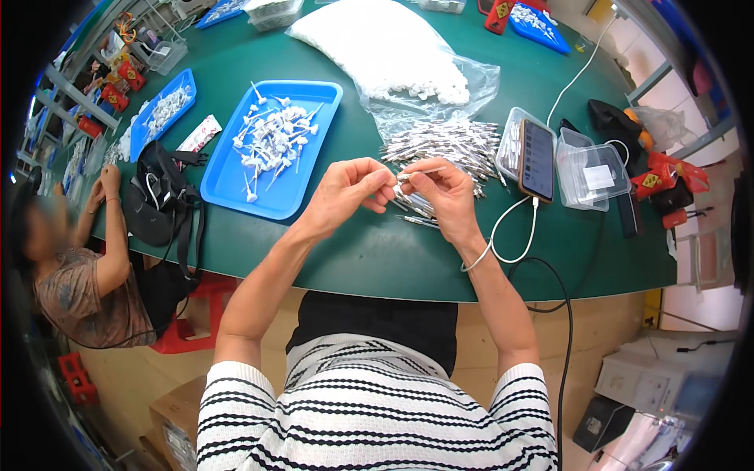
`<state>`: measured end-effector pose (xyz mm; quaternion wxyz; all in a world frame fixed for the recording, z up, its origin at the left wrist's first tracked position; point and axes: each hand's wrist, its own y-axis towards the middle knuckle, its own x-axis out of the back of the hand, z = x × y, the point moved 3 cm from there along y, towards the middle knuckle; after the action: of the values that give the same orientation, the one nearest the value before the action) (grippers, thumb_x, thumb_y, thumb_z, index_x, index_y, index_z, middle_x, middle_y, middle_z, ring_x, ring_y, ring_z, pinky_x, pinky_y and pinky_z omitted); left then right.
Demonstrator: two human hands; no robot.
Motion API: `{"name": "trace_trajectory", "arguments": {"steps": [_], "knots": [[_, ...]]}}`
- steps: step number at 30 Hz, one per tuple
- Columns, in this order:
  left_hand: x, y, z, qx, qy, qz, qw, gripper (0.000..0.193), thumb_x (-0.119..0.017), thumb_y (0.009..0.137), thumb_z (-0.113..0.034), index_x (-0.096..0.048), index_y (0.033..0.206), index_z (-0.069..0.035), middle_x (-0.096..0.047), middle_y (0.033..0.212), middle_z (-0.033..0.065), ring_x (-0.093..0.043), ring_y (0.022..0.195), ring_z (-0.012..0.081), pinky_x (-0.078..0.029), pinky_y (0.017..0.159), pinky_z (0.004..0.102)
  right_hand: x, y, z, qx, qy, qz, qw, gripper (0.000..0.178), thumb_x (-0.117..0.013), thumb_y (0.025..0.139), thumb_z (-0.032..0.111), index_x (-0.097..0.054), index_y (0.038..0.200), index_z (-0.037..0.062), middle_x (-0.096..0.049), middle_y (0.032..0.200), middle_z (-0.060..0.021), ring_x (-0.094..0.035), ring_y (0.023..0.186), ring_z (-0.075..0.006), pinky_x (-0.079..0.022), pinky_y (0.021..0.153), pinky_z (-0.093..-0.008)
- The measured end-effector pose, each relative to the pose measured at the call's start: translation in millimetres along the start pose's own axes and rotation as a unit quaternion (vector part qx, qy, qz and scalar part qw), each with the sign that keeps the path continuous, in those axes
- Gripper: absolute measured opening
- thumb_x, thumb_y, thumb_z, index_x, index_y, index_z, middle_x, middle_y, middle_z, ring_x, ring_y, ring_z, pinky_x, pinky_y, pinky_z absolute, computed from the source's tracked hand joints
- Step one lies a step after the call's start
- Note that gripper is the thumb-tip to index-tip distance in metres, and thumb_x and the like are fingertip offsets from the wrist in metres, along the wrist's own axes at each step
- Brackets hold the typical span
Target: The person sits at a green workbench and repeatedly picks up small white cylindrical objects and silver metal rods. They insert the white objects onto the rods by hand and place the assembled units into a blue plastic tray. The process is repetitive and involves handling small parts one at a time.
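Just in front of the table edge my two hands meet, fingertips almost touching. My left hand (351,193) is closed in a pinch; what lies between its fingertips is too small to make out. Between the thumb and fingers of my right hand (446,198) is a thin pale rod (428,170), its near end close to my left fingertips. Right behind the right hand spreads a heap of thin silver rods (444,145). Left of my hands stands a blue tray (217,187), with many small white pieces on thin stems (275,141) in it.
A large clear bag of small white pieces (377,47) lies beyond the heap. At right a phone (537,161) with a white cable leans on a clear box (513,129), beside another clear container (577,177). A black bag (153,192) and a co-worker (90,275) are at left.
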<state>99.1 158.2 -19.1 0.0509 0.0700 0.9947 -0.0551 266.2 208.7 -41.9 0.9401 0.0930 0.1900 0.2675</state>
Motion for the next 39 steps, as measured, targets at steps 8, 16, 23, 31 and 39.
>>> {"name": "trace_trajectory", "arguments": {"steps": [8,16,23,31,39], "knots": [[-13.8,-7.1,-2.0,-0.059,-0.054,-0.054,0.995,0.017,-0.065,0.088,-0.016,-0.062,0.096,-0.001,-0.065,0.086,0.0049,-0.063,0.08,0.0088,-0.054,0.066,0.0233,-5.0,-2.3,9.2,0.027,0.024,-0.006,0.999,0.012,-0.063,0.088,0.006,-0.064,0.097,-0.0014,-0.066,0.092,-0.0097,-0.065,0.084,-0.0159,-0.056,0.078,-0.0287],[-26.8,-3.4,0.3,-0.083,-0.115,-0.093,0.986,0.014,-0.066,0.086,-0.012,-0.061,0.095,-0.002,-0.064,0.084,0.0039,-0.061,0.076,0.0082,-0.056,0.067,0.0244,-4.1,-3.4,11.6,0.057,0.024,-0.027,0.998,0.012,-0.063,0.088,0.005,-0.064,0.097,-0.0014,-0.066,0.094,-0.0096,-0.065,0.086,-0.0166,-0.055,0.08,-0.0285],[-33.7,2.8,2.9,-0.107,-0.136,-0.108,0.979,0.012,-0.065,0.086,-0.01,-0.06,0.094,-0.002,-0.065,0.088,0.0056,-0.064,0.082,0.0112,-0.057,0.068,0.0257,-2.6,-2.3,14.6,0.076,0.029,-0.038,0.996,0.011,-0.062,0.088,0.005,-0.063,0.098,-0.0014,-0.066,0.094,-0.0093,-0.065,0.086,-0.0161,-0.054,0.079,-0.0279],[-44.4,10.4,5.1,-0.109,-0.181,-0.127,0.969,0.009,-0.063,0.088,-0.009,-0.06,0.093,-0.002,-0.064,0.089,0.0062,-0.065,0.085,0.0136,-0.058,0.069,0.0266,0.8,-3.2,16.2,0.081,0.028,-0.075,0.993,0.012,-0.063,0.088,0.006,-0.063,0.099,-0.0002,-0.067,0.095,-0.0094,-0.065,0.085,-0.0155,-0.052,0.078,-0.0263],[-55.2,18.2,12.6,-0.108,-0.252,-0.145,0.951,0.008,-0.061,0.088,-0.009,-0.06,0.093,-0.002,-0.062,0.084,0.005,-0.064,0.081,0.0121,-0.059,0.07,0.0266,4.2,-3.4,12.7,0.073,0.055,-0.114,0.989,0.014,-0.064,0.088,0.007,-0.064,0.1,0.0005,-0.066,0.094,-0.0085,-0.065,0.082,-0.0142,-0.051,0.076,-0.0248]]}}
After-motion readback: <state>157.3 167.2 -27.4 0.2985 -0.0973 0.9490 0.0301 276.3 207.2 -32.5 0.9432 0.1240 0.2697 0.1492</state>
